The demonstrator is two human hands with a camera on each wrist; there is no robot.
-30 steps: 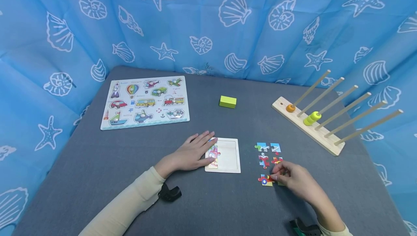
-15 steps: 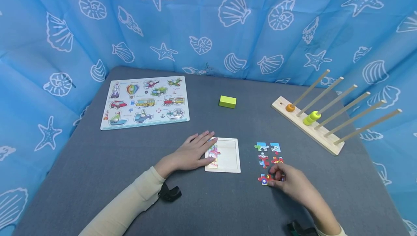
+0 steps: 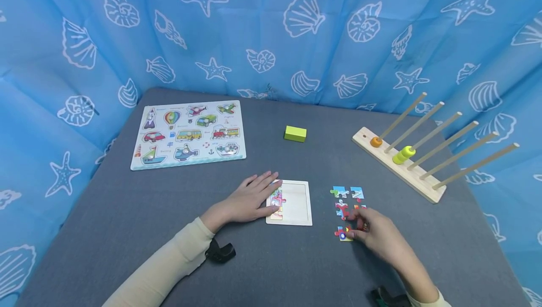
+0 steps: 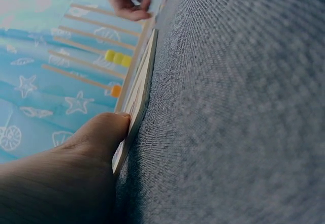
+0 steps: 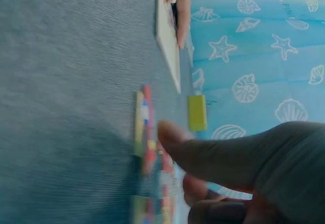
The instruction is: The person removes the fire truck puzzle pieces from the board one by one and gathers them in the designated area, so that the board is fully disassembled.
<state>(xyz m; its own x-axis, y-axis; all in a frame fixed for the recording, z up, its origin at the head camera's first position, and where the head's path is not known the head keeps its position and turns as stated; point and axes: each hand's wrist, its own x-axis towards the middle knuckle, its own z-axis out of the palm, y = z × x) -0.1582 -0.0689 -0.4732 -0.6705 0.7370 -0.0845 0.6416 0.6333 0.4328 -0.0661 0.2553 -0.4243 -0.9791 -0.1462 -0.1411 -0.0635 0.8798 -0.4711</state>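
My left hand (image 3: 250,198) rests with straight, spread fingers on the left side of a square wooden puzzle tray (image 3: 298,203). Beneath it, joined pink-patterned jigsaw pieces (image 3: 277,199) fill the tray's left strip, partly covered. To the right of the tray, loose jigsaw pieces lie in rows: a blue and green one (image 3: 340,191), a blue one (image 3: 357,193), a red one (image 3: 341,210) and a piece with a wheel (image 3: 343,233). My right hand (image 3: 377,231) hovers over the lower right pieces, thumb and bent fingers apart, nothing visible between them; it hides some pieces.
A peg-in picture board (image 3: 188,133) with vehicles lies at the back left. A yellow-green block (image 3: 295,133) sits behind the tray. At the right stands a wooden base (image 3: 398,165) with tall slanting pegs and a few beads. A blue shell-print curtain (image 3: 262,24) borders the table.
My right hand has shifted slightly left over the pieces; its thumb and index finger have spread apart. A lower right piece seen earlier is now hidden. The left hand stays put.
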